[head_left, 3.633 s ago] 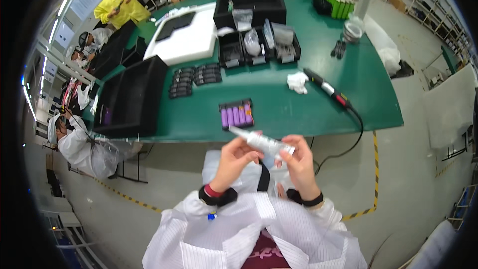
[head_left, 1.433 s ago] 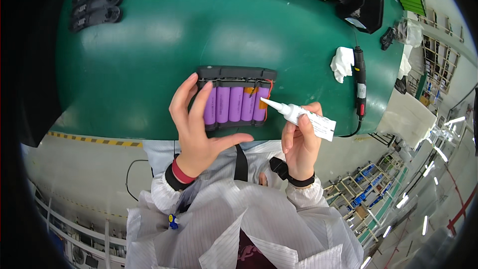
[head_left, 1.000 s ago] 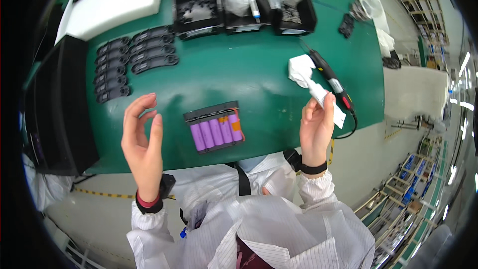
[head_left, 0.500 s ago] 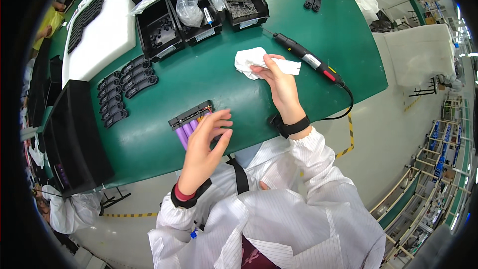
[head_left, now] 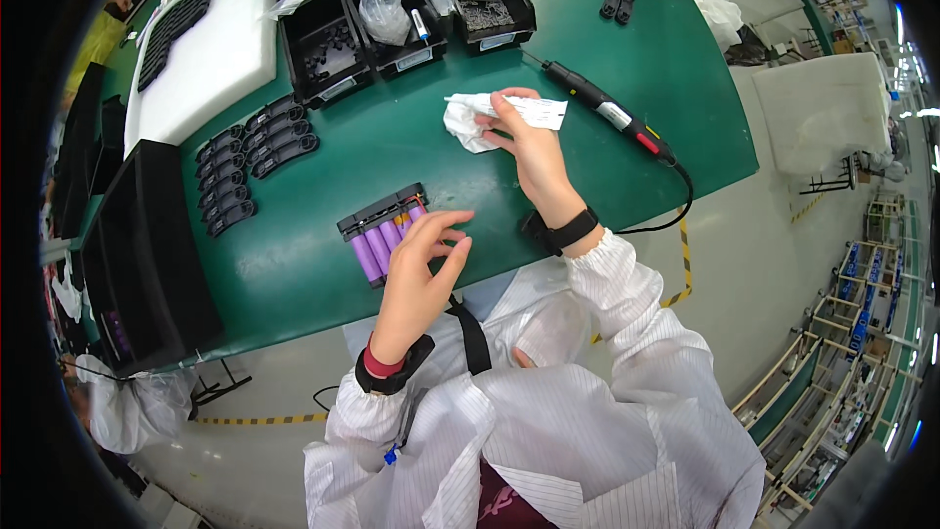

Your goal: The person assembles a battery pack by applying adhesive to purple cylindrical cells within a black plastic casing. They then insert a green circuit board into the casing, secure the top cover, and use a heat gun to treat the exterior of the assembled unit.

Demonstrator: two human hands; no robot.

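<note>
Two hands: right (head_left: 534,147) round white tube (head_left: 544,114), left (head_left: 419,269) empty, unclenched over battery pack (head_left: 372,247).

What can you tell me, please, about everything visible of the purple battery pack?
The battery pack is a row of smooth purple cylinders with a black, plastic-looking strip along its far side and an orange patch. It lies slantwise on the green tabletop, near the front edge. The left hand hides part of its right side; whether they touch cannot be told.

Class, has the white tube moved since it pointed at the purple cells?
Yes: the white tube moved forward, from the purple cells toward the black screwdriver.
</note>
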